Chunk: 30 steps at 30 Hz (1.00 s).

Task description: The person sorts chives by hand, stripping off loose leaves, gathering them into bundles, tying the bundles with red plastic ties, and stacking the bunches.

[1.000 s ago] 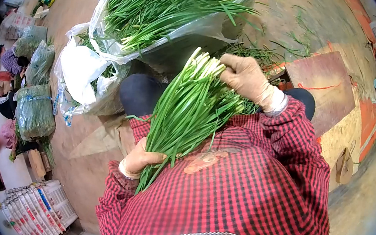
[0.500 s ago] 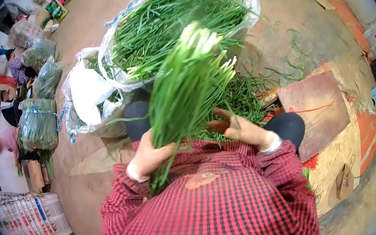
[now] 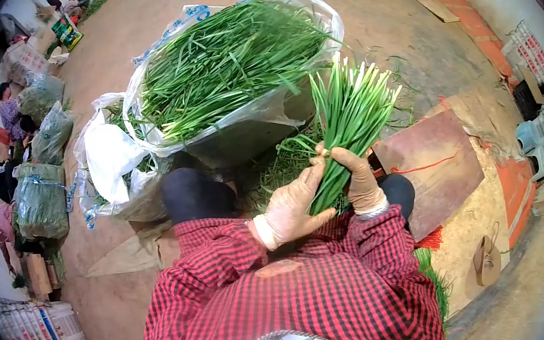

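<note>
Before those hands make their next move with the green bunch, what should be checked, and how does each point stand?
1. Left hand on the bunch: ok.
2. Right hand gripping it too: ok.
3. Pale ends packed closely: not ok, they fan out.
4. Tie secure around the middle: cannot tell, fingers cover part of it.
5. Large bag open, greens showing: ok.
6. Red strip lying on the board: ok.
</note>
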Each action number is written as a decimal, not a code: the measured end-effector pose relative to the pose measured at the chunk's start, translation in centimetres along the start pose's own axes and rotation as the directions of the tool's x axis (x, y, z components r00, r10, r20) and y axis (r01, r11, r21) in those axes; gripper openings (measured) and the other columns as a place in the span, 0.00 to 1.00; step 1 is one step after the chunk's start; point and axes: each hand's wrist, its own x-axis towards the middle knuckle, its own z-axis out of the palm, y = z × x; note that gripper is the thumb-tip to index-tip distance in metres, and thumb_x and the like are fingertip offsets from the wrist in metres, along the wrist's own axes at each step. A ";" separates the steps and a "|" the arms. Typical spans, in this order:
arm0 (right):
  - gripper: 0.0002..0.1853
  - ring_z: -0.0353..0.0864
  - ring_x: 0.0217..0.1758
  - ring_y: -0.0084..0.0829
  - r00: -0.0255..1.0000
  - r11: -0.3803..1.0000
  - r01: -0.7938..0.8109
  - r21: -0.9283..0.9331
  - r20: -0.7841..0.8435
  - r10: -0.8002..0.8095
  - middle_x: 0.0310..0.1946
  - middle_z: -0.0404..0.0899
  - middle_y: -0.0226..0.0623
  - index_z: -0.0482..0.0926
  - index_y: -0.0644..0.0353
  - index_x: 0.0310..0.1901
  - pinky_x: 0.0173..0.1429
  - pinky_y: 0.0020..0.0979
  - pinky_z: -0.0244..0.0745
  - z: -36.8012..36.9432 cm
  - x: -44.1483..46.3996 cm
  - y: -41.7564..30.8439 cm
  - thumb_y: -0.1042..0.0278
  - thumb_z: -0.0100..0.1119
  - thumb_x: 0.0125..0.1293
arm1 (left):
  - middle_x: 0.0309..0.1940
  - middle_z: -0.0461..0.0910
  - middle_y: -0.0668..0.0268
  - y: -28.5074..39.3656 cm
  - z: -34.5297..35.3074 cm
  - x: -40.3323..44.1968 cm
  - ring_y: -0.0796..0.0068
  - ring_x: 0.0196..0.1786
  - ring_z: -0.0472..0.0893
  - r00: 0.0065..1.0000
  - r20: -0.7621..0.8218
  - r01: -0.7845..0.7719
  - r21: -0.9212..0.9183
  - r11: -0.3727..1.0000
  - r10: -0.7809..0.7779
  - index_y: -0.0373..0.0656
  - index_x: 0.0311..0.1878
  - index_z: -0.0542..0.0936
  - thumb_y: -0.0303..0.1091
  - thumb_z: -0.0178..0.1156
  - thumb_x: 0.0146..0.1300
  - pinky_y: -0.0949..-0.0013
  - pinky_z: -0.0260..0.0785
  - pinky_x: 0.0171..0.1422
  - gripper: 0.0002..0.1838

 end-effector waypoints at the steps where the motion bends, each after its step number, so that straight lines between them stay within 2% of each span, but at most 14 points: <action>1: 0.19 0.85 0.42 0.30 0.999 0.998 0.044 -0.049 0.008 -0.044 0.43 0.83 0.37 0.78 0.63 0.54 0.49 0.33 0.82 0.6 -0.6 -1.5 0.68 0.62 0.61 | 0.61 0.71 0.45 -0.4 -0.8 0.2 0.50 0.55 0.79 0.990 0.041 -0.128 -0.123 0.984 0.134 0.33 0.74 0.54 0.34 0.69 0.54 0.59 0.74 0.56 0.48; 3: 0.14 0.82 0.37 0.26 0.999 0.992 -0.013 -0.126 -0.054 0.007 0.36 0.82 0.33 0.79 0.62 0.47 0.44 0.28 0.79 1.5 -2.0 -3.8 0.67 0.61 0.60 | 0.61 0.75 0.53 -0.8 -1.7 0.6 0.63 0.58 0.79 0.972 0.067 -0.168 -0.464 0.870 0.224 0.31 0.67 0.68 0.35 0.62 0.67 0.64 0.68 0.64 0.29; 5: 0.17 0.81 0.32 0.27 1.000 0.975 -0.010 -0.221 -0.002 0.010 0.34 0.81 0.35 0.78 0.64 0.46 0.36 0.27 0.78 0.1 -2.4 -4.9 0.66 0.62 0.57 | 0.56 0.79 0.57 -2.3 -3.1 1.1 0.69 0.56 0.79 0.962 0.271 0.204 -0.640 0.741 -0.032 0.32 0.61 0.75 0.33 0.60 0.68 0.66 0.69 0.64 0.21; 6: 0.18 0.80 0.31 0.27 1.000 0.971 -0.019 -0.239 0.017 0.023 0.34 0.81 0.36 0.78 0.64 0.47 0.35 0.27 0.78 -0.2 -2.8 -5.8 0.65 0.63 0.56 | 0.51 0.82 0.60 -2.2 -3.6 1.4 0.74 0.54 0.79 0.962 0.201 0.274 -0.752 0.600 -0.187 0.34 0.56 0.79 0.34 0.59 0.69 0.69 0.70 0.62 0.17; 7: 0.19 0.80 0.30 0.27 0.999 0.966 -0.027 -0.258 0.038 0.038 0.34 0.81 0.37 0.77 0.64 0.48 0.34 0.28 0.77 -0.5 -3.1 -6.4 0.65 0.64 0.56 | 0.51 0.82 0.61 -2.5 -4.3 2.0 0.74 0.54 0.80 0.953 0.189 0.283 -0.840 0.463 -0.239 0.36 0.59 0.78 0.36 0.58 0.70 0.69 0.71 0.61 0.19; 9: 0.22 0.80 0.30 0.28 0.997 0.961 -0.030 -0.273 0.066 0.050 0.34 0.81 0.37 0.76 0.65 0.50 0.33 0.29 0.77 -1.3 -3.5 -6.9 0.64 0.66 0.55 | 0.59 0.78 0.57 -4.6 -4.9 3.2 0.68 0.59 0.78 0.943 0.209 0.310 -0.838 0.449 -0.260 0.36 0.68 0.69 0.43 0.57 0.71 0.66 0.69 0.64 0.28; 12: 0.26 0.80 0.30 0.29 0.977 0.944 -0.085 -0.318 0.159 0.142 0.34 0.81 0.39 0.75 0.65 0.53 0.33 0.29 0.76 -0.7 -4.5 -6.9 0.64 0.69 0.53 | 0.69 0.66 0.51 -5.2 -4.9 4.6 0.58 0.70 0.67 0.957 0.250 0.279 -0.934 0.224 -0.150 0.38 0.76 0.51 0.56 0.55 0.69 0.58 0.61 0.72 0.43; 15: 0.27 0.79 0.34 0.29 0.941 0.926 -0.183 -0.331 0.214 0.263 0.37 0.81 0.38 0.75 0.64 0.54 0.37 0.28 0.75 0.6 -5.2 -5.8 0.62 0.70 0.53 | 0.66 0.70 0.53 -5.3 -4.2 6.9 0.59 0.66 0.72 0.987 0.140 0.142 -0.990 0.015 -0.072 0.39 0.72 0.60 0.53 0.53 0.71 0.57 0.65 0.70 0.35; 17: 0.29 0.77 0.43 0.27 0.911 0.901 -0.177 -0.395 0.280 0.302 0.39 0.80 0.35 0.74 0.62 0.56 0.49 0.29 0.71 0.3 -5.0 -4.5 0.60 0.71 0.54 | 0.54 0.80 0.59 -3.3 -4.9 7.9 0.68 0.54 0.80 0.959 -0.018 -0.035 -0.998 -0.054 -0.284 0.36 0.66 0.68 0.43 0.50 0.75 0.62 0.74 0.61 0.24; 19: 0.29 0.77 0.43 0.27 0.905 0.900 -0.227 -0.371 0.261 0.336 0.39 0.80 0.34 0.74 0.62 0.55 0.50 0.30 0.71 0.6 -5.5 -4.0 0.60 0.71 0.55 | 0.40 0.82 0.63 -4.1 -6.0 8.2 0.72 0.40 0.81 0.978 -0.062 -0.065 -0.998 -0.011 -0.198 0.33 0.64 0.69 0.43 0.49 0.76 0.65 0.77 0.47 0.23; 21: 0.28 0.77 0.42 0.27 0.910 0.906 -0.152 -0.395 0.302 0.284 0.39 0.80 0.34 0.74 0.63 0.55 0.49 0.30 0.71 0.6 -5.6 -3.4 0.60 0.71 0.55 | 0.18 0.64 0.76 -4.3 -6.4 8.2 0.83 0.20 0.64 0.916 -0.132 -0.076 -0.984 0.160 -0.380 0.34 0.58 0.72 0.44 0.47 0.76 0.75 0.63 0.25 0.22; 26: 0.28 0.77 0.36 0.26 0.894 0.902 -0.212 -0.376 0.297 0.334 0.37 0.79 0.37 0.72 0.65 0.55 0.39 0.27 0.73 -0.2 -6.4 -3.8 0.61 0.70 0.56 | 0.13 0.58 0.79 -9.0 -10.6 6.2 0.87 0.13 0.52 0.771 -0.363 -0.230 -0.925 0.302 -0.523 0.37 0.53 0.74 0.40 0.45 0.77 0.77 0.44 0.17 0.17; 29: 0.28 0.77 0.34 0.25 0.902 0.917 -0.230 -0.325 0.283 0.326 0.36 0.79 0.38 0.72 0.65 0.55 0.35 0.27 0.72 -0.2 -6.3 -3.9 0.62 0.69 0.56 | 0.18 0.72 0.75 -8.0 -11.2 3.7 0.90 0.16 0.62 0.799 -0.295 0.067 -0.823 0.565 -0.523 0.39 0.50 0.80 0.36 0.56 0.70 0.82 0.51 0.20 0.12; 30: 0.28 0.76 0.32 0.26 0.916 0.926 -0.222 -0.306 0.261 0.305 0.36 0.78 0.39 0.72 0.66 0.55 0.32 0.26 0.72 0.2 -6.3 -3.7 0.61 0.69 0.56 | 0.28 0.81 0.71 -8.4 -10.3 2.8 0.91 0.21 0.68 0.861 -0.237 0.047 -0.844 0.535 -0.450 0.41 0.51 0.80 0.34 0.62 0.66 0.85 0.56 0.23 0.13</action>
